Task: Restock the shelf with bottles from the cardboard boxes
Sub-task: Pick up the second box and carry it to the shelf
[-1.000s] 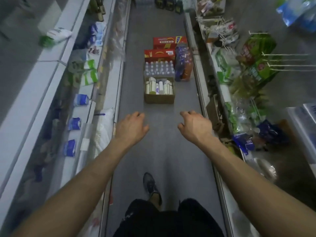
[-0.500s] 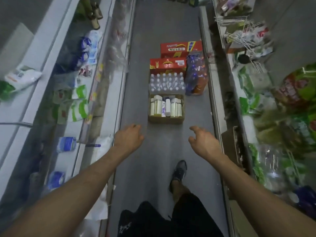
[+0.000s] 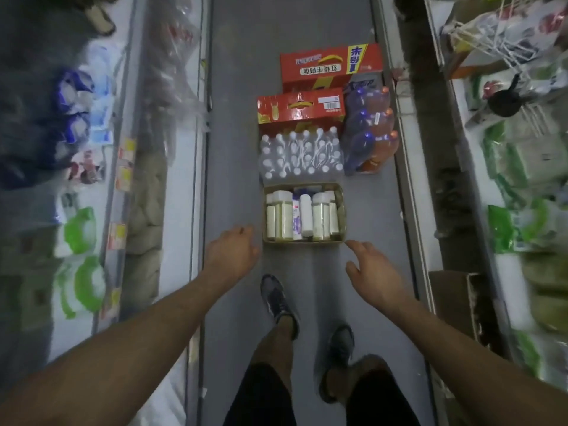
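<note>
An open cardboard box [image 3: 340, 195] sits on the grey aisle floor, holding several pale bottles [image 3: 284, 218] with white caps, lying side by side. My left hand [image 3: 232, 253] hovers just left of the box's near corner, fingers loosely curled, holding nothing. Off the box's near right corner, my right hand [image 3: 373, 269] reaches forward with fingers apart and empty. Neither hand touches the box.
Behind the box stand a wrapped pack of water bottles [image 3: 299, 153], two red cartons [image 3: 299, 110], and a pack of orange drink bottles [image 3: 370, 130]. Stocked shelves [image 3: 123, 167] line both sides of the narrow aisle. A brown box [image 3: 451, 298] sits low on the right. My feet [image 3: 278, 299] are on the floor.
I have walked forward down the aisle, so the box is much closer. Both hands have stretched toward its near corners and the right hand's fingers have spread.
</note>
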